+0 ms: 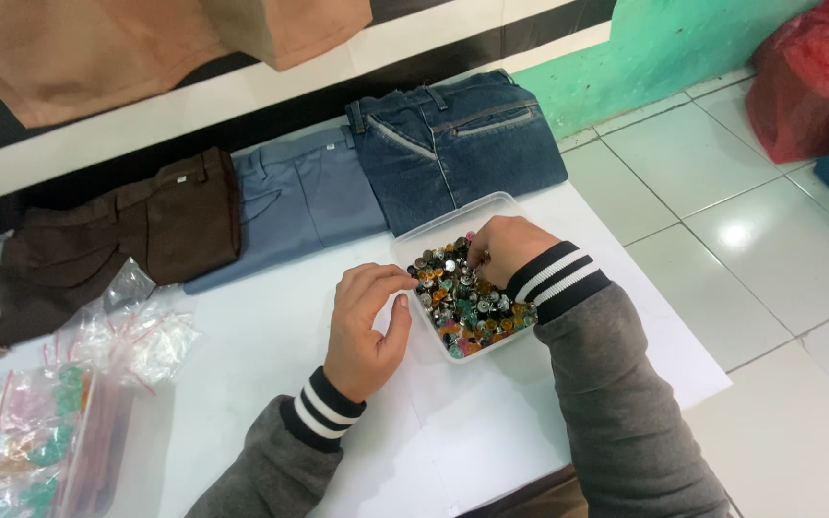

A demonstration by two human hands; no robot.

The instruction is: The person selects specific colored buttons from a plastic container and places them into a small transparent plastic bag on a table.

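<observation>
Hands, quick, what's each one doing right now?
Left hand: loosely curled, fingertips on the clear plastic tray's rim, holding nothing.
Right hand: fingers bent down into the coloured buttons; grip cannot be told.

Both forearms come up from the table's near edge, in grey sleeves with black-and-white striped cuffs. The left hand [365, 326] lies on its side, fingers curled loosely inward and thumb raised, gripping nothing. The right hand [506, 247] sits further toward the table's right edge, wrist bent, knuckles up, its fingertips [477, 257] bunched together and pointing down.
</observation>
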